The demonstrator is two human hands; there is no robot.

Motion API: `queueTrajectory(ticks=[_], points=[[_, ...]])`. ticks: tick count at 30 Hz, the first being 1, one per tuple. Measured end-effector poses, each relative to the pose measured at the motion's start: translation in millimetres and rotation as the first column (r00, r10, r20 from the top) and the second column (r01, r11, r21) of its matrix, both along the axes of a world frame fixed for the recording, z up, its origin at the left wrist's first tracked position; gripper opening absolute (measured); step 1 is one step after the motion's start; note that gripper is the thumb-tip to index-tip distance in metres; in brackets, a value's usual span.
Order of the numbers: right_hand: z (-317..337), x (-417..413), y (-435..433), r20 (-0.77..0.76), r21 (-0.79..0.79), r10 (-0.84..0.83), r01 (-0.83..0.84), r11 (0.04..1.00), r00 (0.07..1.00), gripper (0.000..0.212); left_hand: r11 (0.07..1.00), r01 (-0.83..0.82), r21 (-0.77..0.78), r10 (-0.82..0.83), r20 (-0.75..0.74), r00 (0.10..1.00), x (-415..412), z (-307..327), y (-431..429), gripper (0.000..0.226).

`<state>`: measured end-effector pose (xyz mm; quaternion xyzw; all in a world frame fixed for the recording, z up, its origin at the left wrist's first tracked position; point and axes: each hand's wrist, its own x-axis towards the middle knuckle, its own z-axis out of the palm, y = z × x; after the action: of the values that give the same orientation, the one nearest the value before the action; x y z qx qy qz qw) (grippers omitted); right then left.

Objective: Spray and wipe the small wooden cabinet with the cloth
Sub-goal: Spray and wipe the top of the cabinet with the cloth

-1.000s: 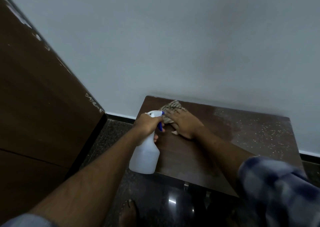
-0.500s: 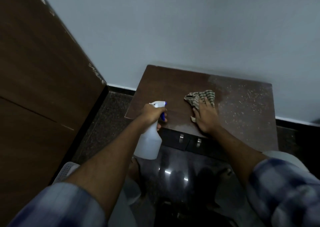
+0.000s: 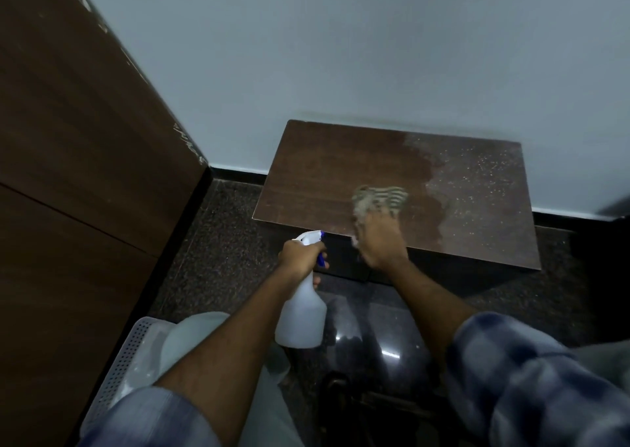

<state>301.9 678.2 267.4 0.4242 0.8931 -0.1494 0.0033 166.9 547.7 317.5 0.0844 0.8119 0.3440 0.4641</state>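
The small wooden cabinet (image 3: 317, 173) stands against the white wall; its top is dark brown on the left and dusty, speckled white on the right. A checked cloth (image 3: 380, 198) lies near the top's middle, blurred by motion. My right hand (image 3: 380, 242) presses flat on the cloth, fingers spread over it. My left hand (image 3: 300, 254) grips the neck of a white spray bottle (image 3: 301, 317) with a blue trigger, held in the air just off the cabinet's front left edge.
A tall brown wooden panel (image 3: 85, 139) fills the left side. A white perforated basket (image 3: 119, 371) sits on the dark speckled floor (image 3: 211, 249) at lower left. The glossy floor in front of the cabinet reflects light.
My right hand has slid the cloth from the back left of the top toward the middle and front. The wiped dark area has grown. The view has pulled back and the bottle stays in my left hand.
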Motion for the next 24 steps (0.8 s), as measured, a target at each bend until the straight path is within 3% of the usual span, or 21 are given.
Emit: queueTrajectory(ticks=[2, 3, 5, 7, 8, 9, 10, 12, 14, 16, 18, 20, 21, 22, 24], points=[[2.6, -2.7, 7.3, -0.024, -0.012, 0.314, -0.314, 0.949, 0.949, 0.072, 1.000, 0.024, 0.003, -0.024, -0.015, 1.000, -5.9, 0.3, 3.7, 0.024], [1.3, 2.9, 14.9, -0.045, -0.010, 0.328, -0.329, 0.944, 0.943, 0.070, 1.000, 0.032, 0.002, -0.032, -0.020, 0.999, -8.6, -0.9, 5.4, 0.025], [-5.1, 25.9, 24.9, -0.103, 0.009, 0.060, -0.060, 0.998, 0.993, 0.065, 0.999, 0.040, 0.002, -0.040, -0.030, 0.999, -10.4, -3.3, 6.2, 0.025], [-9.3, 46.5, 24.5, -0.089, 0.004, -0.383, 0.384, 0.923, 0.920, 0.059, 0.999, 0.039, 0.000, -0.039, -0.032, 0.999, -8.2, -5.8, 3.5, 0.025], [-9.2, 46.4, 20.8, -0.017, 0.021, -0.499, 0.500, 0.866, 0.866, 0.059, 1.000, 0.031, -0.001, -0.031, -0.028, 0.999, -6.7, -6.3, 2.3, 0.025], [-5.2, 38.7, 14.7, 0.064, 0.062, -0.504, 0.501, 0.863, 0.861, 0.060, 1.000, 0.020, 0.000, -0.020, -0.019, 1.000, -5.1, -6.5, 2.0, 0.025], [-3.1, 25.9, 9.5, 0.109, 0.099, -0.400, 0.390, 0.915, 0.910, 0.061, 1.000, 0.002, 0.008, -0.002, -0.007, 1.000, -3.8, -6.0, 2.3, 0.025], [-0.7, -3.6, -0.6, 0.086, 0.079, 0.057, -0.064, 0.995, 0.995, 0.062, 0.999, -0.021, 0.036, 0.021, 0.004, 1.000, -2.2, -4.4, 3.8, 0.025], [1.7, -18.2, -2.6, -0.023, -0.010, 0.431, -0.431, 0.902, 0.902, 0.065, 0.998, -0.010, 0.056, 0.010, -0.005, 1.000, -2.3, -0.9, 5.7, 0.026], [-1.3, -12.3, 11.7, -0.048, -0.033, 0.442, -0.444, 0.895, 0.896, 0.070, 0.998, 0.003, 0.064, -0.003, -0.008, 1.000, -4.8, 4.6, 5.7, 0.025], [-6.1, 11.1, 23.7, -0.066, -0.020, 0.071, -0.072, 0.997, 0.995, 0.076, 0.997, -0.003, 0.074, 0.003, 0.006, 1.000, -9.3, 10.0, 4.9, 0.024], [-7.1, 21.6, 27.1, 0.015, 0.032, -0.335, 0.335, 0.942, 0.942, 0.071, 0.996, -0.015, 0.086, 0.014, 0.013, 1.000, -13.7, 13.8, 5.1, 0.024], [-1.1, 17.4, 21.3, 0.085, 0.075, -0.353, 0.348, 0.935, 0.932, 0.065, 0.996, -0.016, 0.092, 0.014, 0.016, 1.000, -14.7, 14.5, 6.0, 0.024], [2.3, 10.4, 15.9, 0.113, 0.089, -0.224, 0.214, 0.973, 0.968, 0.060, 0.995, -0.010, 0.097, 0.008, 0.019, 1.000, -14.0, 15.5, 8.4, 0.024], [5.4, 1.3, 7.9, 0.037, 0.008, 0.225, -0.225, 0.974, 0.974, 0.063, 0.993, 0.005, 0.116, -0.008, 0.021, 1.000, -7.8, 17.2, 15.8, 0.024]])
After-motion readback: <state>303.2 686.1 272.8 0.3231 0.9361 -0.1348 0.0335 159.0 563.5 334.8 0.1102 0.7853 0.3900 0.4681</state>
